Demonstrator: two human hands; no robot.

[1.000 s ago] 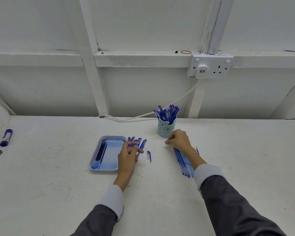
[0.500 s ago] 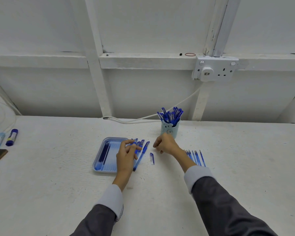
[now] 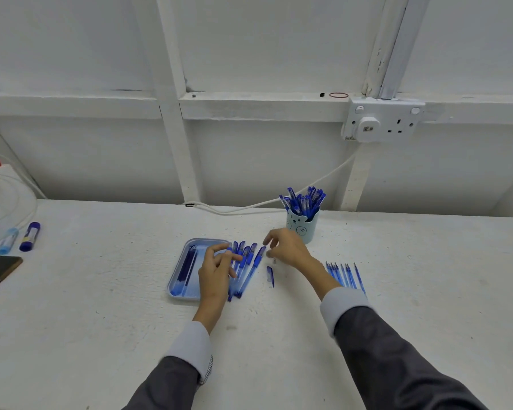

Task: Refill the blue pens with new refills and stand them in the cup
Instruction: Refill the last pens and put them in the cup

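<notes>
- Left hand [image 3: 216, 273]: lies over the row of blue pens [image 3: 251, 266] just right of the tray [image 3: 205, 241]. The fingers are bent and touch the pens. A grip cannot be confirmed.
- Right hand [image 3: 289, 250]: sits between the pen row and the cup [image 3: 304, 232]. The fingers are spread and blurred, so its state cannot be determined.
- Cup: upright, holding standing pens [image 3: 302, 199].
- Refills [image 3: 344, 275]: flat on the table, right of the right wrist.
- Loose cap [image 3: 270, 276]: between the pens and the refills.

— What is the table [image 3: 101, 321] like?
— Rough white paint, matt and grainy.
— And the tray [image 3: 203, 241] on the left?
— Smooth blue plastic, slightly glossy. The pens [image 3: 251, 269] are translucent blue plastic, and the cup [image 3: 304, 232] is matt pale-blue plastic.
— The sleeves [image 3: 397, 365]?
— Dark matt cloth with paler cloth cuffs.
</notes>
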